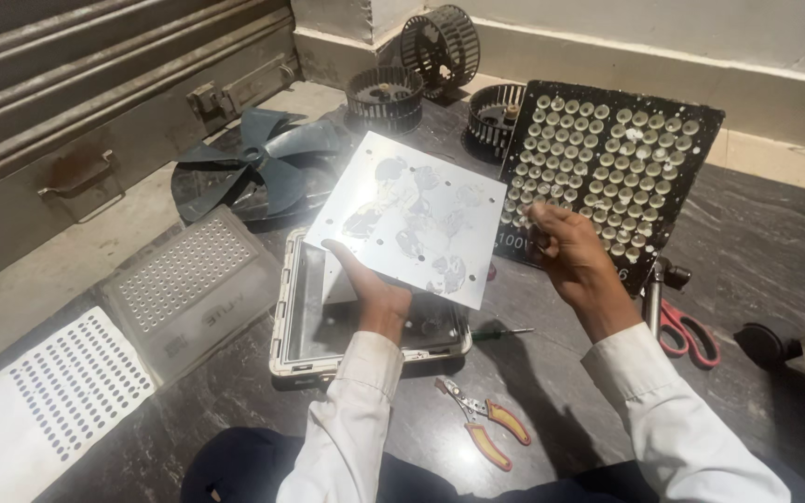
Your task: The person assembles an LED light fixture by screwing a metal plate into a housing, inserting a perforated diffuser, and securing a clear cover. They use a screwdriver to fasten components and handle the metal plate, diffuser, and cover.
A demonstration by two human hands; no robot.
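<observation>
Shiny metal, a square plate (pixel 412 216) smeared with grey paste patches, is held up tilted over the open lamp housing (pixel 302 307) that lies on the dark stone floor (pixel 757 251); the left hand (pixel 375 293) grips its near edge from below, thumb on top; the right hand (pixel 570 256) pinches the near-left edge of a black board of round lenses (pixel 612 168), which stands tilted just right of the plate; near the wrists lie orange-handled pliers (pixel 486 424) and a small screwdriver (pixel 500 333); red scissors (pixel 691 333) lie at the right; a perforated lens cover (pixel 188 279) and a white dotted sheet (pixel 44 396) lie to the left; a grey fan blade (pixel 258 163) and three blower wheels (pixel 384 93) lie at the far side.
</observation>
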